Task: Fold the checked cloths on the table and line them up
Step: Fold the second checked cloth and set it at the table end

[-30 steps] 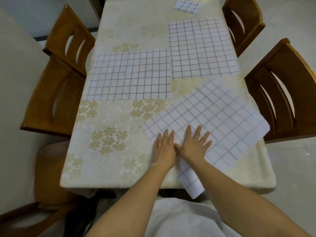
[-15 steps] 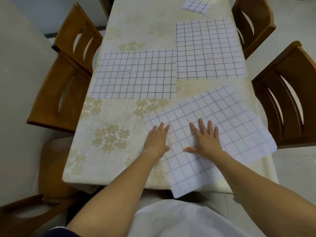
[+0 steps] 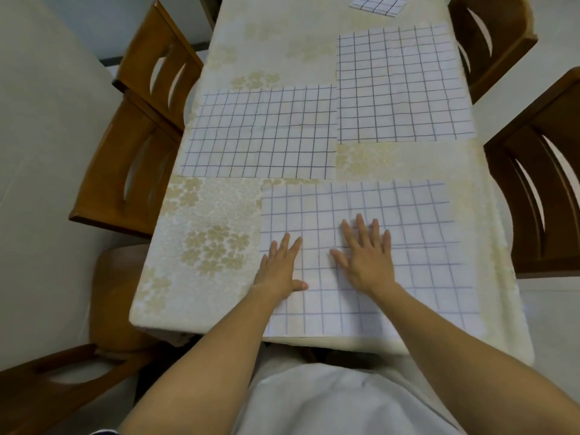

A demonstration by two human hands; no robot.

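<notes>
A white checked cloth (image 3: 417, 233) lies flat and square to the table's near right edge. My left hand (image 3: 281, 268) rests flat on its left border, fingers spread. My right hand (image 3: 368, 252) presses flat on its middle, fingers apart. Two more checked cloths lie spread out: one at centre left (image 3: 260, 133), one at far right (image 3: 401, 83). A small folded checked cloth (image 3: 378, 3) sits at the far edge, partly cut off by the frame.
The table (image 3: 204, 240) carries a cream floral cover. Wooden chairs stand at the left (image 3: 135, 164), far left (image 3: 160, 61), right (image 3: 539, 171) and far right (image 3: 492, 36). Another chair (image 3: 47, 390) is at the near left.
The near cloth has turned from a diagonal lie to square with the table edge. Both hands moved apart and stayed flat on it.
</notes>
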